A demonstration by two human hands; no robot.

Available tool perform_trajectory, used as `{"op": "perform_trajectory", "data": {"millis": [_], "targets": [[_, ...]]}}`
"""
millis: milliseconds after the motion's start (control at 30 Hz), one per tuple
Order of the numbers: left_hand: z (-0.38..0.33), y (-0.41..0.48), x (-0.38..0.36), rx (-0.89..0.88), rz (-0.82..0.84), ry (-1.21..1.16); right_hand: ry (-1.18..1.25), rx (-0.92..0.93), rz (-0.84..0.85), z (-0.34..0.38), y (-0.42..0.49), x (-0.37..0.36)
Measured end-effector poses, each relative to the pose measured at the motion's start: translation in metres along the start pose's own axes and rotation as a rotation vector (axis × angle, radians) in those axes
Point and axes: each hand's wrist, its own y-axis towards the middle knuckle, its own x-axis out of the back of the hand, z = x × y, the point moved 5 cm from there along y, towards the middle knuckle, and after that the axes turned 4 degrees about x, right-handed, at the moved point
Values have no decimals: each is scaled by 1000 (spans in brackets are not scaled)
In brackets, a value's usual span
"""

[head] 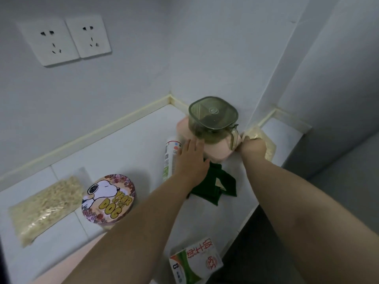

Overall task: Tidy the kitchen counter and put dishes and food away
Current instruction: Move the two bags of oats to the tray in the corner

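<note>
At the back corner of the table [123,144], the left hand [191,158] lays straight fingers against the pink box [215,150] carrying a green lidded container [213,115], the right hand [253,146] curls at its right edge, grip indiscernible; probable step: bracing the stack, which then needs a level lift.

we are losing the fingers of our right hand [252,146] behind the pink container [217,152]; the carton [194,261] at the front edge of the counter [123,144] is running off view.
</note>
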Motion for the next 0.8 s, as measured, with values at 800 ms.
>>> {"op": "perform_trajectory", "data": {"millis": [800], "targets": [[1,-72,48,-55,66,-157,437,-36,-136,15,-99,75]]}}
